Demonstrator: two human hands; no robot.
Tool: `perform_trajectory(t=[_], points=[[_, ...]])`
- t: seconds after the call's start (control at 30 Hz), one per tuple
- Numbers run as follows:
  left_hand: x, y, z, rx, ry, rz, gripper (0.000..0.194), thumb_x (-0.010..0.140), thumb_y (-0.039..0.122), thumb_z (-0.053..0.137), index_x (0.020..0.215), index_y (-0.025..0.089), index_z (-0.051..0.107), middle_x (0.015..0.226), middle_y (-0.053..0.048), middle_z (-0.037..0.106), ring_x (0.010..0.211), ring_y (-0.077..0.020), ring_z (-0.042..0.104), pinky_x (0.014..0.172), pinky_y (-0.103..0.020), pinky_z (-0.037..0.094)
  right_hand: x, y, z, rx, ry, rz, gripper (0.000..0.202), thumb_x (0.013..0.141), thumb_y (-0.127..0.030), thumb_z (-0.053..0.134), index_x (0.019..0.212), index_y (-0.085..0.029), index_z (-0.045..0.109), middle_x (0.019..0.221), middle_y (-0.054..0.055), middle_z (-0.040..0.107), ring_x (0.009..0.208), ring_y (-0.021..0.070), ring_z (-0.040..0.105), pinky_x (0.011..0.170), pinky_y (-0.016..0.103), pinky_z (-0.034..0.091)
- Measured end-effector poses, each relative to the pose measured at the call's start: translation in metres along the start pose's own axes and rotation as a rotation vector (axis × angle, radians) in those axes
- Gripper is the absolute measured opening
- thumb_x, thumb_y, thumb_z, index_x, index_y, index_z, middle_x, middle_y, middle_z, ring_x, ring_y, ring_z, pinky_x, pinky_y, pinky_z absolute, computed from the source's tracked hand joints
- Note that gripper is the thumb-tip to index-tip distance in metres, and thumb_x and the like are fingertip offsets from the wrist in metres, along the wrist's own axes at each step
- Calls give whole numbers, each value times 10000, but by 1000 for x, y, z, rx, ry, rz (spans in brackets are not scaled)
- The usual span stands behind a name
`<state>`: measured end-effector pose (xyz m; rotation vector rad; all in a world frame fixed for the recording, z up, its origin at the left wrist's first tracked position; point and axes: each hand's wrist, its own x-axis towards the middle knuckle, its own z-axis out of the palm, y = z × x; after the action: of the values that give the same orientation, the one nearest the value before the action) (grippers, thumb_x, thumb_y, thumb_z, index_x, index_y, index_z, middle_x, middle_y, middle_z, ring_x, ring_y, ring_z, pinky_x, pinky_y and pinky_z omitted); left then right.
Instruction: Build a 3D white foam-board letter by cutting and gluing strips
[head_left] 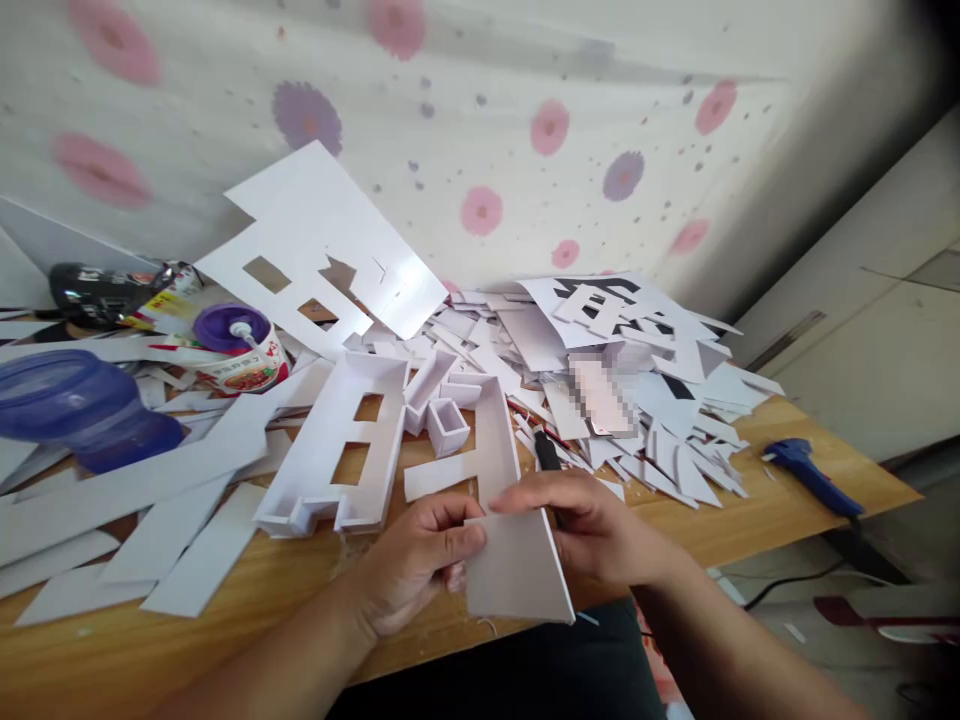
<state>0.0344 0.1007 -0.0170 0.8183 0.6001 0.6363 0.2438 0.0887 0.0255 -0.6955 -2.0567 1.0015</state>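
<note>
A flat, roughly rectangular white foam board piece (517, 568) is held up near the table's front edge. My left hand (416, 560) pinches it at the upper left corner, thumb on the near face. My right hand (585, 520) is at its top and right side, index finger along the top edge, other fingers partly hidden behind it. Just beyond my hands stands a white foam board assembly (499, 440) with low walls. To its left lies a larger walled piece (319, 440) with two rectangular openings. A black-handled tool (546, 452) lies behind my right hand, partly hidden.
Long white strips (202, 550) cover the table's left side, near a purple container (75, 405) and a printed tub (251, 365). A big cut sheet (322, 250) leans at the back. Scraps (675, 460) pile up right, beside a blue glue gun (814, 475).
</note>
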Motion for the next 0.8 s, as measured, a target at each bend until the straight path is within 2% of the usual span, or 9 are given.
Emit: perform_trajectory(t=[0.13,0.37,0.47,0.53,0.63,0.7,0.8], points=[[-1,3,1,89,-36,23,387,655,473,821,648,141,623,551,30,449,479,-64,351,454,-194,239,-2,-7,6,111,-19,37,160,900,-161,584,1010,-181,697,886,47,730,767,106,674,687,200,518],[-4,1,-2,291,-53,38,378,705,507,768,719,147,652,579,20,461,514,-82,350,479,-210,222,-19,-11,12,140,14,209,201,957,-260,521,1025,-173,688,907,55,722,758,106,662,655,200,518],[-4,4,-3,421,-107,67,327,750,476,736,735,156,674,607,15,475,552,-98,378,506,-210,262,-23,-11,17,128,12,193,201,958,-263,515,1019,-167,680,902,60,716,767,115,657,667,219,515],[-5,8,-2,564,-98,137,271,767,443,728,806,176,699,639,12,497,590,-116,418,537,-211,307,-24,-17,19,20,7,123,184,953,-223,498,998,-171,668,878,57,712,771,121,648,694,238,506],[-11,15,3,849,77,322,238,796,403,711,953,225,697,630,28,491,582,-128,437,548,-216,343,-23,-32,20,-310,-7,14,233,904,-103,445,1016,-171,638,868,66,696,769,141,607,694,266,475],[-16,21,11,1019,180,478,148,854,371,648,894,233,684,639,18,520,589,-132,471,572,-220,371,-21,-42,21,-593,7,-74,272,856,-54,421,1002,-152,630,812,74,666,717,163,543,651,292,440],[-23,30,26,1152,163,659,171,911,319,566,810,230,671,754,-20,621,711,-149,568,678,-220,422,-17,-49,24,-885,50,-195,236,863,-74,403,889,-137,628,698,59,599,632,176,431,590,323,379]])
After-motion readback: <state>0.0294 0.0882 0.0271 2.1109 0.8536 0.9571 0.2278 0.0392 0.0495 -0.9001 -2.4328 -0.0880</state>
